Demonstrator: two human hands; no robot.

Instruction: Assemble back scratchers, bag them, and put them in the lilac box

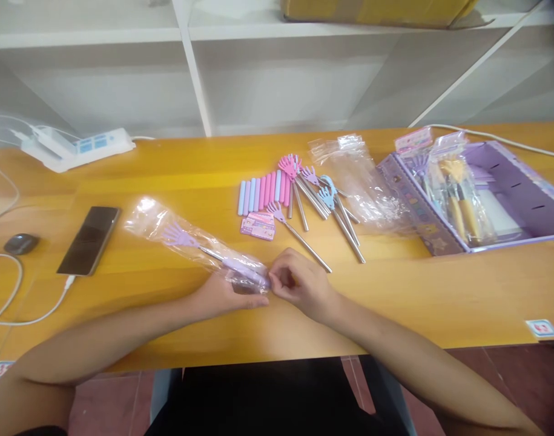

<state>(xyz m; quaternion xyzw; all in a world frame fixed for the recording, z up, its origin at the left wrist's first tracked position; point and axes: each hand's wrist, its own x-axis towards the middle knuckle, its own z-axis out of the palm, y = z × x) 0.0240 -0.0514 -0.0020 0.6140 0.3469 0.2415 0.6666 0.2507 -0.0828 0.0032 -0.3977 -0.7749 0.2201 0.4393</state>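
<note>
My left hand [229,293] is closed around the lower end of a clear plastic bag [145,219]. Inside the bag lies a purple hand-shaped scratcher [181,236] with a metal rod and a purple handle [244,272]. At the bag's right end, my right hand [299,281] pinches with thumb and forefinger against its edge. Beyond my hands are several pink, blue and purple handles [263,191] in a row, small printed cards [257,226] and loose scratchers with metal rods [306,245].
Several empty clear bags [358,181] lie right of the scratchers. A purple box [444,239] holding bagged items stands at the right. On the left are a phone [89,241] with a cable, a black earbud case [21,243] and a white power strip [86,148]. White shelving rises behind the table.
</note>
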